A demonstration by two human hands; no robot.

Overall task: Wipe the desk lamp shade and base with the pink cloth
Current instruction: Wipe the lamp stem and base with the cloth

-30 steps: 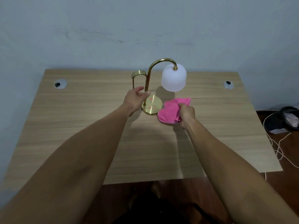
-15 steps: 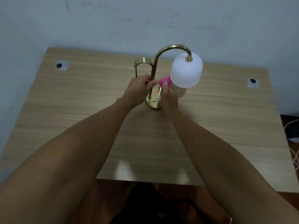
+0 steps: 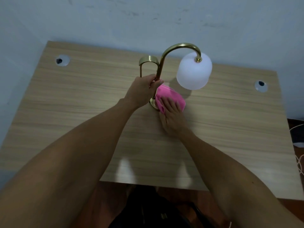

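Observation:
A brass desk lamp stands on the wooden desk point(image 3: 82, 99). Its curved stem point(image 3: 166, 54) arches right to a frosted white shade point(image 3: 194, 71) that hangs mouth down. My left hand point(image 3: 144, 92) is closed around the lower stem. The pink cloth point(image 3: 171, 96) lies over the round brass base point(image 3: 152, 104), which shows only at its left rim. My right hand point(image 3: 172, 117) presses flat on the cloth, fingers spread over it.
Two round cable grommets sit in the desk, one at the back left point(image 3: 62, 60) and one at the back right point(image 3: 261, 86). A pale wall point(image 3: 148, 18) rises behind the desk. White cables point(image 3: 300, 163) and a dark object lie on the floor at right.
My right hand has gone from bunching the cloth beside the base to pressing it flat on top of the base. My left hand has closed on the stem. The camera has moved closer.

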